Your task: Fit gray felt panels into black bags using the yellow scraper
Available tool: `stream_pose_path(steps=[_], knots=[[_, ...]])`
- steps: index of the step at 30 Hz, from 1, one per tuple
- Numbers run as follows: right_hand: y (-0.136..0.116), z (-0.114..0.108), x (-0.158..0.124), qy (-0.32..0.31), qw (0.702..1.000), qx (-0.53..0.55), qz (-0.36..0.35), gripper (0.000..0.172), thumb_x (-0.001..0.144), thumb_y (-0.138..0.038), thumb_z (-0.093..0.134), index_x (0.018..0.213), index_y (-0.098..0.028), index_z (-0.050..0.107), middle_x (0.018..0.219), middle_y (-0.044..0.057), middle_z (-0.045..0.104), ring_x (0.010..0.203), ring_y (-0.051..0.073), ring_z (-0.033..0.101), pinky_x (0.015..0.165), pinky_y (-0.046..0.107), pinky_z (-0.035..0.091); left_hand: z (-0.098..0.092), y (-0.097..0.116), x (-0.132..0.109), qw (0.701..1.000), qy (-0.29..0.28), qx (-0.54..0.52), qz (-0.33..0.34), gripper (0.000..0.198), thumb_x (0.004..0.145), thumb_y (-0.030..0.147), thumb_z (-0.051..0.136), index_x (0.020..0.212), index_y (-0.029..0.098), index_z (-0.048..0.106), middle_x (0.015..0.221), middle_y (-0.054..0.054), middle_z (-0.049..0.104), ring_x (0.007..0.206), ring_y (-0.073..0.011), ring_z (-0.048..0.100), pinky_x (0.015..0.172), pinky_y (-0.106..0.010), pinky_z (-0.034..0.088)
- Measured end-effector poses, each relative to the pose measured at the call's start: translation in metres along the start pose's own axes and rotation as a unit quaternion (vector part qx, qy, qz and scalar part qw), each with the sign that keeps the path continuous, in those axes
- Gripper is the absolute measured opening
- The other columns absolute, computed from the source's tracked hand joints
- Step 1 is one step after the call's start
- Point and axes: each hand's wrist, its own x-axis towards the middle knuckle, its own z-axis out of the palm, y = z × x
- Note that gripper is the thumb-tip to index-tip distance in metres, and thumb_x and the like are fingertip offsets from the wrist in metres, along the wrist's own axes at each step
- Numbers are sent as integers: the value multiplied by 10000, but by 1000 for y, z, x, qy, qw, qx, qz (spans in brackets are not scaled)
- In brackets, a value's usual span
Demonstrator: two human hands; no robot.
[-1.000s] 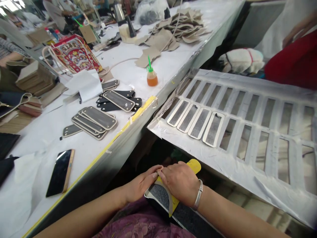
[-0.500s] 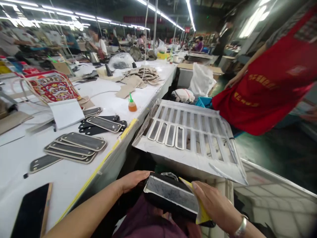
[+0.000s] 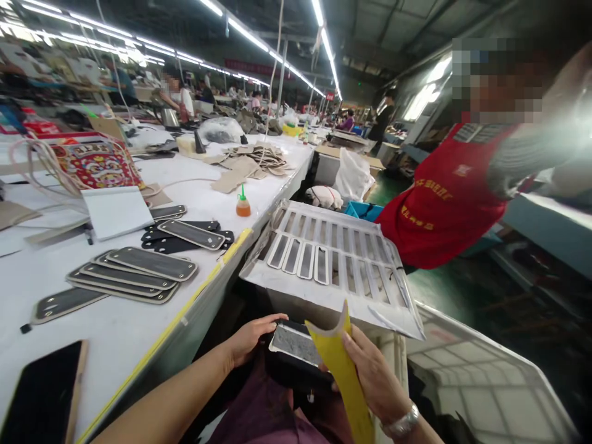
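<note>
On my lap lies a dark pad [image 3: 296, 345] with a grey, light-edged strip on top. My left hand [image 3: 252, 336] rests at its left end, fingers curled against it. My right hand [image 3: 370, 376] holds up a yellow backing strip [image 3: 340, 364], which curls upward off the grey piece. A bangle sits on my right wrist.
A white slotted rack [image 3: 342, 277] with several light-edged strips stands just ahead. On the white table [image 3: 139, 320] to the left lie stacked grey strips [image 3: 134, 274], black pieces, an orange glue bottle [image 3: 243, 205], a phone [image 3: 41, 394] and a patterned bag. A person in a red apron [image 3: 444, 197] stands at the right.
My right hand has peeled the yellow strip up and away from the grey piece. My head has tilted up, showing more of the hall.
</note>
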Motion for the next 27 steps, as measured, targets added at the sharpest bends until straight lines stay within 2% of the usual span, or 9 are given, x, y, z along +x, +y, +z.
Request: stream_pose_path(steps=[3, 8, 11, 13, 15, 17, 20, 24, 27], knots=[[-8, 23, 39, 28, 990, 126, -48, 377, 773, -454, 574, 1069, -257, 449, 792, -17, 618, 555, 139, 598, 474, 251, 486, -1, -1, 1, 999, 8, -40, 7, 432, 708, 215, 519, 1124, 127, 597, 1082, -85, 632, 964, -215, 567, 845, -294, 378], [-7, 56, 95, -26, 974, 194, -116, 431, 709, -321, 645, 1079, -265, 431, 848, -14, 643, 693, 156, 622, 601, 272, 493, 2, 10, 7, 999, 38, -8, -15, 461, 619, 164, 477, 1049, 138, 641, 882, -45, 677, 827, -194, 588, 733, -271, 404], [5, 67, 104, 30, 970, 57, -233, 248, 800, -308, 557, 1014, -246, 448, 892, 11, 640, 763, 163, 615, 664, 297, 483, 7, 13, 12, 999, 45, -5, 7, 451, 582, 143, 449, 972, 131, 673, 766, -35, 683, 794, -209, 598, 749, -296, 422], [12, 72, 100, 69, 940, -88, -322, 196, 826, -257, 527, 1014, -230, 480, 934, 37, 632, 822, 171, 606, 712, 307, 473, 9, 10, 16, 998, 50, -15, 31, 410, 581, 145, 445, 912, 117, 686, 718, -39, 682, 738, -215, 603, 736, -315, 436], [17, 79, 92, 60, 907, -188, -372, 240, 824, -203, 511, 1062, -223, 496, 1027, 63, 617, 887, 179, 597, 752, 312, 469, 10, 4, 22, 996, 70, -20, 55, 337, 608, 162, 470, 855, 102, 691, 714, -48, 682, 709, -213, 599, 724, -318, 439], [19, 88, 87, 16, 901, -230, -367, 298, 803, -168, 505, 1095, -226, 493, 1099, 68, 602, 920, 181, 593, 776, 315, 467, 10, -1, 25, 993, 90, -28, 74, 282, 635, 196, 512, 830, 98, 690, 752, -53, 686, 744, -211, 593, 752, -312, 431], [16, 97, 90, -22, 937, -218, -273, 300, 731, -114, 509, 1011, -220, 506, 992, 32, 638, 848, 168, 603, 767, 312, 464, 8, -5, 25, 991, 95, -48, 86, 276, 640, 241, 554, 841, 105, 687, 785, -56, 686, 791, -211, 590, 803, -312, 418], [7, 95, 112, -12, 991, -59, -121, 279, 659, -106, 523, 925, -190, 504, 721, -29, 603, 556, 101, 515, 534, 235, 430, 3, -2, 18, 992, 79, -92, 43, 373, 618, 204, 538, 959, 125, 665, 790, -46, 678, 778, -206, 601, 759, -310, 435], [-1, 92, 127, 46, 987, 94, -119, 230, 707, -210, 562, 929, -174, 513, 566, -82, 463, 449, 57, 365, 465, 207, 379, 0, 0, 17, 993, 86, -82, 8, 418, 588, 172, 507, 975, 138, 663, 780, -29, 677, 746, -191, 598, 722, -287, 435]])
